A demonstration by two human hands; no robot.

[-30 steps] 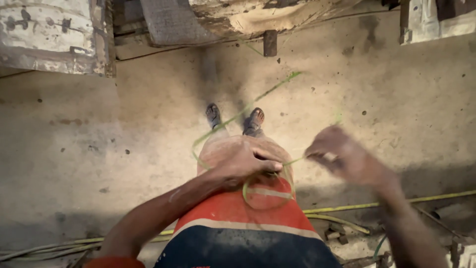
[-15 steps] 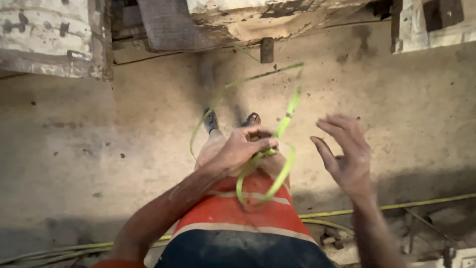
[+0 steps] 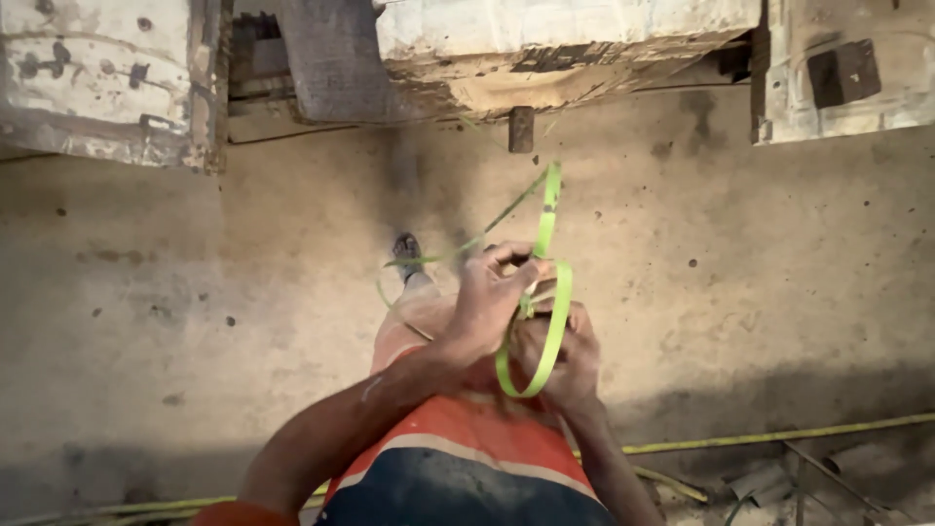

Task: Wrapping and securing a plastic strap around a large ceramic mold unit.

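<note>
- The green strap [image 3: 547, 321] loops in front of the person's orange shirt [image 3: 458, 429], above the concrete floor [image 3: 195, 321].
- Left hand [image 3: 487, 302] pinches the strap at the loop's top; keep that pinch firm.
- Right hand [image 3: 560, 356], just behind the strap, is closed round the loop's lower part; feeding slack evenly should keep it untwisted.

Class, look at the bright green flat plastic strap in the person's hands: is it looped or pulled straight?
Looped: the bright green flat plastic strap curves in a closed oval between the left hand and right hand.
</note>
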